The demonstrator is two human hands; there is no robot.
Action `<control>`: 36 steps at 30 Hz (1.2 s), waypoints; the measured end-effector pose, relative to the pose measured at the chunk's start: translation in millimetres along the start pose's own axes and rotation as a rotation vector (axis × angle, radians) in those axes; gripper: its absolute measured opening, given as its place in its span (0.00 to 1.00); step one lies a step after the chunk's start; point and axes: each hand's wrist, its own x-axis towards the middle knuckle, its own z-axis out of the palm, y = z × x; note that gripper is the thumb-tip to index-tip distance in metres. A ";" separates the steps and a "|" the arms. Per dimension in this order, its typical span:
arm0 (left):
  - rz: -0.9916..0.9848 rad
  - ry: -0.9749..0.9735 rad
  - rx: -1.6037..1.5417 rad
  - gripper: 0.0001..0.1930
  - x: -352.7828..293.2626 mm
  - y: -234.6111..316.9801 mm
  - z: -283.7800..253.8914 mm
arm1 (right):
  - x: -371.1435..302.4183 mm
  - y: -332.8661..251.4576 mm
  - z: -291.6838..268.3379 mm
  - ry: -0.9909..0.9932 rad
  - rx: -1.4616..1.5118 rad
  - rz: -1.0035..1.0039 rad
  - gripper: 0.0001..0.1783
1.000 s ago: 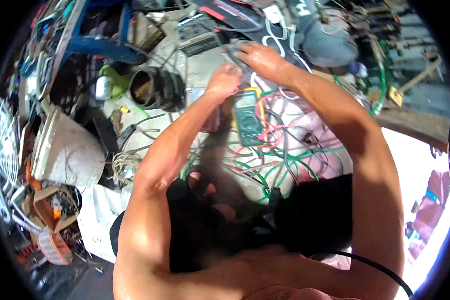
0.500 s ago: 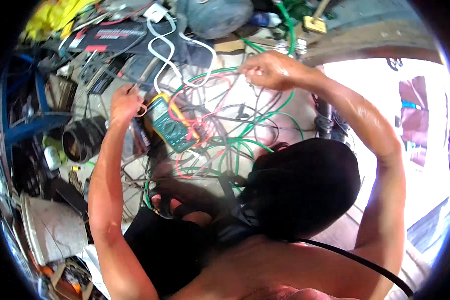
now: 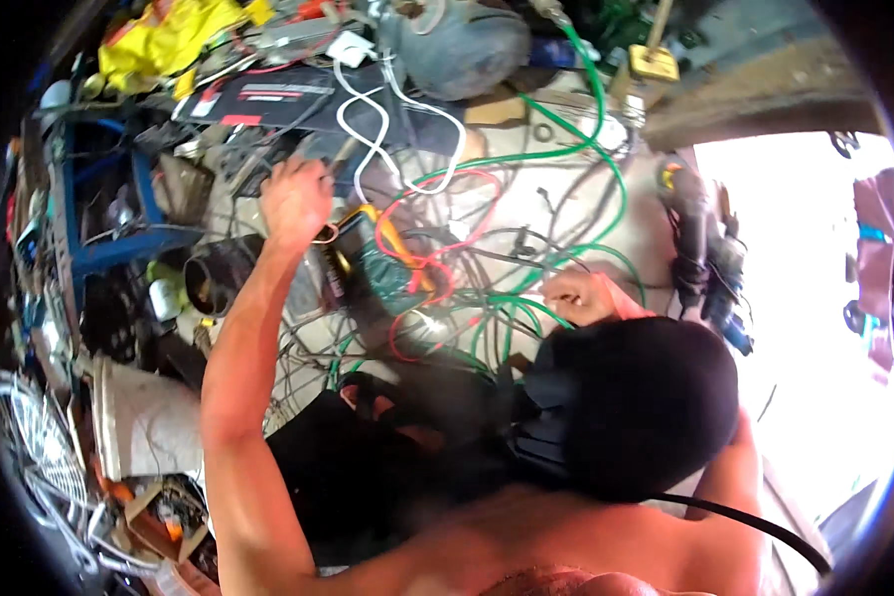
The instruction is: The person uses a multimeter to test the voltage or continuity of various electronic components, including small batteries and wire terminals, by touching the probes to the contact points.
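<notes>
My left hand point(image 3: 298, 207) reaches down over dark, flat items at the far left of the floor, its fingers bent and their tips hidden. A small light loop shows beside its thumb side; I cannot tell what it is. Right of that hand lies a multimeter point(image 3: 392, 276) with a yellow edge and teal face, partly in shadow. Its red lead point(image 3: 392, 343) curls over and around it. My right hand point(image 3: 588, 296) is closed with curled fingers, low beside my dark-clothed knee point(image 3: 646, 407) and near a green cable point(image 3: 621, 204). Anything inside it is hidden.
A white cord point(image 3: 459, 149) lies across a dark flat box point(image 3: 268, 99). Black power tools point(image 3: 687, 223) stand by the bright doorway at right. A blue metal frame point(image 3: 134, 248), a black cylinder point(image 3: 219, 278) and a whitish bucket point(image 3: 149, 417) crowd the left.
My right hand has dropped from above the cables to beside my knee. My left hand has turned over the dark items. The whole view has shifted, with the scene sliding right.
</notes>
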 end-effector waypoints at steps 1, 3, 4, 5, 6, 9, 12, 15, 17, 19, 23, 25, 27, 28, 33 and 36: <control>-0.019 -0.006 0.002 0.09 -1.1 4.0 -9.0 | 2.8 -17.2 3.8 0.018 -0.021 0.074 0.16; -0.073 -0.117 -0.020 0.09 6.4 -1.9 -5.6 | 7.7 -22.5 -3.9 0.003 -0.050 0.095 0.14; -0.080 -0.115 -0.021 0.09 3.9 -7.6 -4.9 | 11.0 -24.9 -6.1 -0.002 -0.054 0.093 0.14; -0.135 -0.163 -0.058 0.09 1.6 -15.4 -5.0 | 15.2 -27.1 -8.8 -0.009 -0.085 0.121 0.13; -0.192 -0.211 -0.096 0.09 -0.4 -20.7 -3.0 | 18.7 -28.9 -10.7 -0.016 -0.115 0.149 0.13; -0.167 -0.160 -0.144 0.09 -12.4 -34.7 -3.2 | 25.9 -27.0 -4.0 -0.027 -0.026 0.182 0.15; -0.053 -0.108 -0.115 0.08 -5.1 -19.2 5.6 | 12.5 -11.3 -2.9 0.018 0.013 0.220 0.13; -0.018 -0.094 -0.102 0.09 -3.8 -8.7 -2.2 | 12.7 -11.9 4.3 -0.010 0.059 0.240 0.12; 0.055 -0.015 -0.079 0.10 -9.7 -16.3 4.4 | 15.9 -12.0 10.3 0.014 0.025 0.297 0.13; 0.048 -0.014 -0.070 0.10 -13.8 -20.7 3.9 | 21.4 -15.1 16.0 0.009 0.002 0.293 0.13; 0.023 -0.034 -0.047 0.10 -13.1 -21.7 4.4 | 29.6 -21.6 18.5 -0.006 -0.024 0.228 0.13; 0.013 -0.043 -0.055 0.12 -12.6 -23.0 6.9 | 33.3 -26.8 19.1 -0.029 -0.017 0.234 0.13; -0.026 -0.088 -0.144 0.13 -10.9 -27.2 5.4 | 38.0 -33.5 19.9 -0.017 -0.031 0.212 0.13; -0.037 -0.092 -0.149 0.13 -9.3 -26.2 5.0 | 38.5 -31.8 19.0 -0.027 -0.031 0.199 0.14; -0.005 -0.081 -0.134 0.13 -12.7 -20.8 -0.8 | 36.9 -21.2 21.6 -0.020 0.006 0.197 0.14; 0.034 -0.099 -0.156 0.12 -14.0 -23.9 -1.4 | 35.4 -17.2 25.2 -0.007 0.026 0.187 0.14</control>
